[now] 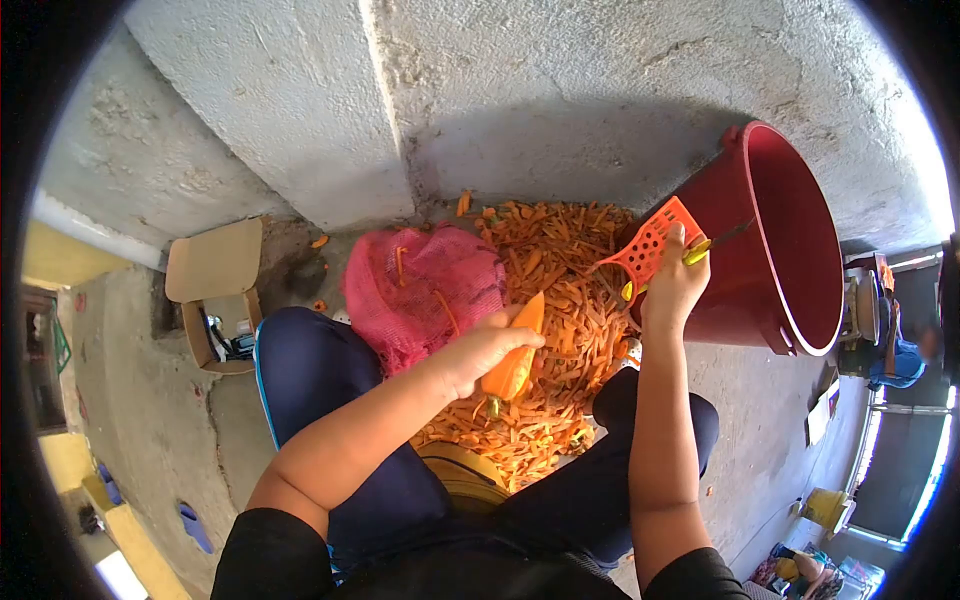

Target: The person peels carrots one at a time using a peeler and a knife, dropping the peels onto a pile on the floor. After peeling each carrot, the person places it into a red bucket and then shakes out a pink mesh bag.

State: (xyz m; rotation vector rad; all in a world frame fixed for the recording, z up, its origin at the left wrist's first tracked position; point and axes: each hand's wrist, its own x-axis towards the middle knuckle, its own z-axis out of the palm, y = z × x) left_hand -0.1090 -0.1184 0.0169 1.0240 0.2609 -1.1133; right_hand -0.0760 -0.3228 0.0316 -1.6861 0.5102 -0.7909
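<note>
A peeled orange carrot [513,362], thick at its green-stemmed end and pointed at the other, is gripped in my left hand [492,350]. My right hand [674,285] is closed around an orange perforated plastic tool [655,245] and a yellow-handled knife [697,251], whose dark blade points toward the red bucket. Below and between both hands lies a heap of orange peelings [565,330] on the floor. Beside my left hand sits a pink mesh sack [425,285] with a few peelings on it.
A large dark red bucket [690,200] leans open at the right against the wall. An open cardboard box [218,270] with small items stands at the left. A blue slipper [195,526] lies at lower left. Another person in blue [903,362] is at the far right.
</note>
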